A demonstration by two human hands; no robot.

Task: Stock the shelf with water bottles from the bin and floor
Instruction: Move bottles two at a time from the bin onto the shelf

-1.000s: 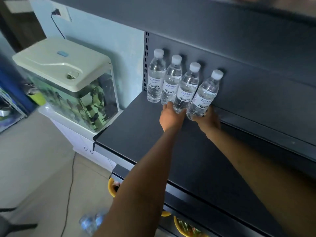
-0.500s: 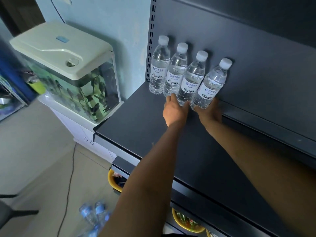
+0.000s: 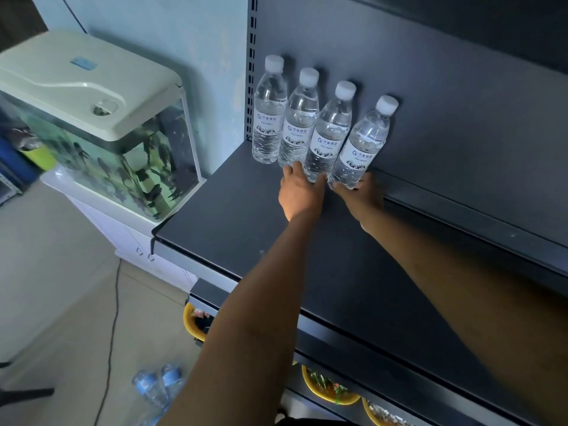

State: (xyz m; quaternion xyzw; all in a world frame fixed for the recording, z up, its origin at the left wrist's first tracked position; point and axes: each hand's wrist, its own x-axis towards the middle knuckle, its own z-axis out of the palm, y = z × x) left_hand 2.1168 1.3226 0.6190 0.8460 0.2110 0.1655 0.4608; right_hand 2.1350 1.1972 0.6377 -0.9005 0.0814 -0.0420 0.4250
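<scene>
Several clear water bottles with white caps stand in a row against the back panel of the dark shelf (image 3: 233,216). My left hand (image 3: 299,193) grips the base of the third bottle (image 3: 330,133) from the left. My right hand (image 3: 361,195) holds the base of the rightmost bottle (image 3: 364,146), which leans left. The leftmost bottle (image 3: 269,113) and the second bottle (image 3: 299,121) stand free. More bottles with blue caps (image 3: 158,384) lie on the floor below, partly hidden by my left arm.
A fish tank (image 3: 92,124) with a cream lid stands on a white cabinet left of the shelf. Yellow bowls (image 3: 329,395) sit on a lower shelf. A black cable (image 3: 112,309) runs across the tiled floor. The shelf stretches bare to the right of the bottles.
Both hands pushed their bottles back toward the rear panel and closer to the row. The camera tilted down, bringing the floor bottles into fuller view.
</scene>
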